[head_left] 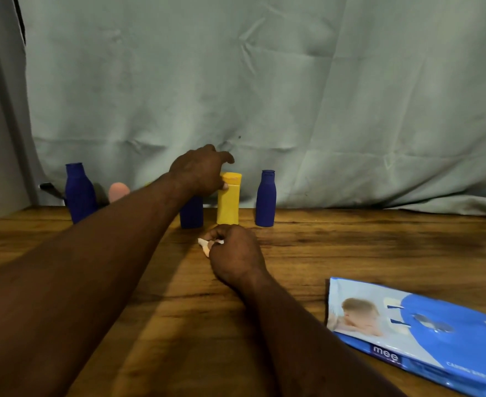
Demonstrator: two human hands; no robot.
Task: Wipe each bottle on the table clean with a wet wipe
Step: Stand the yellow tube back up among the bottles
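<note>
Saw a pack of wipes (425, 336) nearest, on the right of the table (379, 245). Found the right hand (236, 253) beyond it, fingers curled, pinching a wet wipe (204, 243). Farther back, noted the left hand (200, 173) draped over the middle blue bottle (191, 212), grip hidden, thumb against the yellow bottle (229, 200); spotted the right blue bottle (265, 199) and left blue bottle (80, 193) flanking.

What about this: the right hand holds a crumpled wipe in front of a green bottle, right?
Not quite: the bottle is yellow, not green. The head view shows the right hand holding a crumpled wipe in front of the yellow bottle.
</note>
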